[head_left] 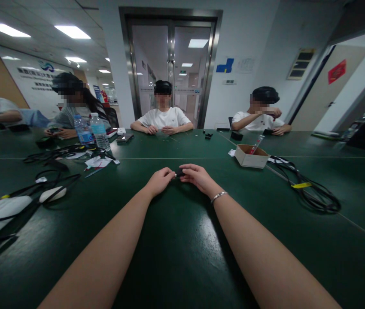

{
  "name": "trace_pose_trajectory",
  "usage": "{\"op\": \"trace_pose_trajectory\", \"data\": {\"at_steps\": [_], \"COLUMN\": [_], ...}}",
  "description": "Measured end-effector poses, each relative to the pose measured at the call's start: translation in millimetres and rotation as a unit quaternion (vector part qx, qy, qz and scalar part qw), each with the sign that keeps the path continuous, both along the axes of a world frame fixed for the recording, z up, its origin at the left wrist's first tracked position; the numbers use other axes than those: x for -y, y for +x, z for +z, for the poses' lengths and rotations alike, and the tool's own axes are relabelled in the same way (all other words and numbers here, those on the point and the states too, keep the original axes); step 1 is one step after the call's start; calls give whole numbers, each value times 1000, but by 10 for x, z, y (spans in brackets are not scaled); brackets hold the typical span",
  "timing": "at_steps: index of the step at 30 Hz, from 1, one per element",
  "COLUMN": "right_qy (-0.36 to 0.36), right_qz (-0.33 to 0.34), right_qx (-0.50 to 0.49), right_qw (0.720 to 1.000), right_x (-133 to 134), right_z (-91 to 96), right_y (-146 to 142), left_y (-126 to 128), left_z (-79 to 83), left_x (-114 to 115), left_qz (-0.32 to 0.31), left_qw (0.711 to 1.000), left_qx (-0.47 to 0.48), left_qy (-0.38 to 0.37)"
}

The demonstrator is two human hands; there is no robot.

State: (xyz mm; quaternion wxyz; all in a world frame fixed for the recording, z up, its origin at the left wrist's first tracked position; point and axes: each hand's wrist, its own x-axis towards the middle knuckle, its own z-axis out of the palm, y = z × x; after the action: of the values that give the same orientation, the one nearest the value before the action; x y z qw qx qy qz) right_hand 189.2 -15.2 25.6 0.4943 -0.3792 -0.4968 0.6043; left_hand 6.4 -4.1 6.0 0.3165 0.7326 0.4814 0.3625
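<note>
Over the green table (169, 223), both hands meet in front of me around a small black object (179, 172). My right hand (199, 177), with a silver bracelet (218, 196) at its wrist, grips the dark body between thumb and fingers. From the other side my left hand (160, 182) pinches the object's left end, where a thin light, metal-like bit shows by the fingertips. The object is too small and too covered by fingers to tell its kind.
Right of my hands stand a small open cardboard box (251, 156) and a coiled black cable (317, 193). On the left are water bottles (100, 133), papers (97, 162), loose cables (53, 171) and a white mouse-shaped item (53, 194). Several people sit across the table.
</note>
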Motion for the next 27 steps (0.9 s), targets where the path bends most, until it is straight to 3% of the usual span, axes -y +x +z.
{"op": "trace_pose_trajectory", "data": {"at_steps": [27], "right_qy": [4], "right_qz": [-2], "right_qx": [-3], "right_qw": [1000], "right_x": [-17], "right_z": [-23], "right_y": [4], "left_y": [-10], "left_z": [-12], "left_x": [-24], "left_qz": [-7], "left_qw": [1000], "left_qx": [-11], "left_qy": [-2]}}
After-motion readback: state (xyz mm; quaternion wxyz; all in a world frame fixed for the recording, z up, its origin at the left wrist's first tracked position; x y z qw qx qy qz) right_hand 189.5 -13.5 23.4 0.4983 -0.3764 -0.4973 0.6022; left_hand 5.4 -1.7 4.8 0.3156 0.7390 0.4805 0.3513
